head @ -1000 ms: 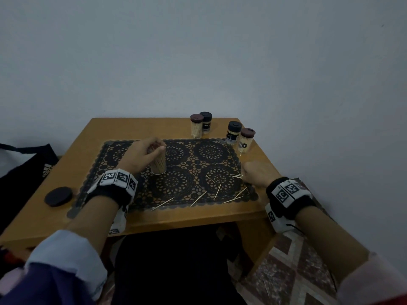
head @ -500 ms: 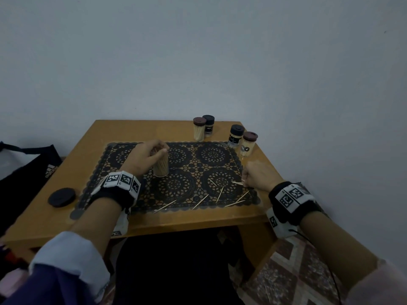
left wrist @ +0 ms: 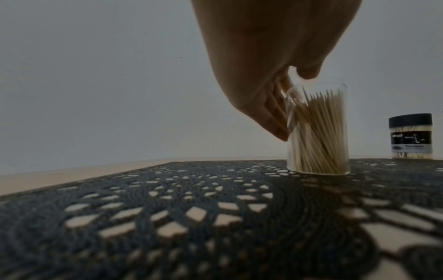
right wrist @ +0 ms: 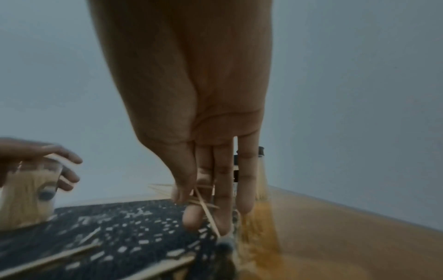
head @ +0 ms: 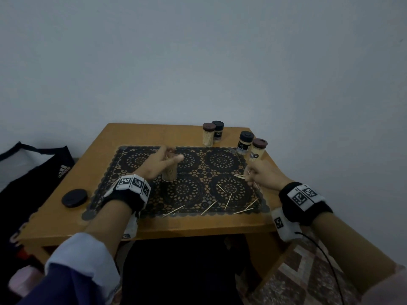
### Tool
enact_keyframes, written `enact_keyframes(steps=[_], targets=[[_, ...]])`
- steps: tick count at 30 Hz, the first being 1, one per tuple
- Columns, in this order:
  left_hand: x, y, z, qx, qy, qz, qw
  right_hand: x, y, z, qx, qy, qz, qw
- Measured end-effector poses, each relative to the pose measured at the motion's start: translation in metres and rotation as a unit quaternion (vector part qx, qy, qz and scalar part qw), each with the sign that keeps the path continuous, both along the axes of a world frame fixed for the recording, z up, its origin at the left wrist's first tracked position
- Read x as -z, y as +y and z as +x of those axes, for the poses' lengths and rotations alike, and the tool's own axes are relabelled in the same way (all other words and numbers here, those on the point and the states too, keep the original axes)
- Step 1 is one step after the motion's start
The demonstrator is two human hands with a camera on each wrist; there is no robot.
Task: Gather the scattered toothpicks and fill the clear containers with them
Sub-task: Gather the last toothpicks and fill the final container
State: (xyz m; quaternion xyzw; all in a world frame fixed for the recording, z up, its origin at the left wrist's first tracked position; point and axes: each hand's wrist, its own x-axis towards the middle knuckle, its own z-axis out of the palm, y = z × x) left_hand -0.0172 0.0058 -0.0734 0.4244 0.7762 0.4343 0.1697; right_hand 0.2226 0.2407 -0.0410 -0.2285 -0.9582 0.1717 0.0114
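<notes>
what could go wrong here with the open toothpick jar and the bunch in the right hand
1. The lidless clear plastic jar is nearly full; the left hand touches only its rim and side, so a nudge could tip it.
2. The right hand pinches crossed wooden toothpicks; some may slip out or jam at the mouth.

open container on mat, loose toothpicks right, capped containers behind

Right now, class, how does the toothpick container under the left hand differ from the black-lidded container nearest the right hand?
The open container has no lid; the black-lidded container is capped. The open one stands on the lace mat and bears no label; the capped one stands at the mat's far edge and carries a dark label. The left hand holds the open one; nothing touches the capped one. Both are clear, upright and hold toothpicks.
</notes>
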Motion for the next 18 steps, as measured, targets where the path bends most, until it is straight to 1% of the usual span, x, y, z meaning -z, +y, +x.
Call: enact_keyframes(steps=[1, 3, 5, 7, 10, 13, 16, 18], targets=[[0.001, 0.001, 0.0, 0.013, -0.006, -0.023, 1.0, -0.003, -0.003, -0.005, 0.001, 0.035, -0.026, 0.999], [0.005, 0.002, -0.006, 0.019, 0.036, -0.049, 0.998, -0.009, -0.011, -0.015, -0.004, 0.094, -0.085, 0.992], [0.007, 0.003, -0.007, 0.018, 0.081, -0.039, 0.996, -0.017, -0.023, -0.029, -0.02, 0.13, -0.133, 0.982], [0.005, 0.003, -0.005, 0.013, 0.106, -0.016, 0.994, -0.024, -0.038, -0.047, -0.045, 0.148, -0.137, 0.978], [0.002, 0.001, 0.0, 0.013, 0.125, -0.006, 0.992, -0.034, -0.066, -0.074, -0.079, 0.144, -0.084, 0.983], [0.002, 0.001, 0.003, 0.031, 0.153, -0.02, 0.988, -0.041, -0.092, -0.096, -0.106, 0.126, 0.0, 0.986], [0.002, 0.003, 0.004, 0.034, 0.155, -0.037, 0.987, -0.043, -0.107, -0.111, -0.133, 0.085, 0.097, 0.983], [0.003, 0.004, 0.004, 0.029, 0.159, -0.045, 0.986, -0.043, -0.112, -0.118, -0.146, 0.061, 0.134, 0.978]])
